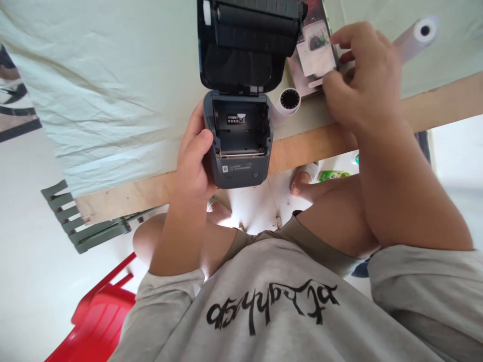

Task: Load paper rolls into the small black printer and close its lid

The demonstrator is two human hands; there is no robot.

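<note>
A dark grey label printer point(238, 138) sits at the table's front edge with its lid point(245, 42) flipped open and its paper bay empty. My left hand point(194, 156) grips the printer's left side. My right hand point(362, 75) is raised over the table to the right, fingers pinched on a small white label sheet or packet point(316, 53); what exactly it is stays blurred. A white paper roll point(289, 100) lies just right of the printer.
The table point(309, 143) has a wooden edge and a pale green cloth point(105, 85). A second, longer paper roll point(420, 32) lies at the far right. A red plastic chair point(100, 311) and a grey slatted chair point(83, 223) stand at the left.
</note>
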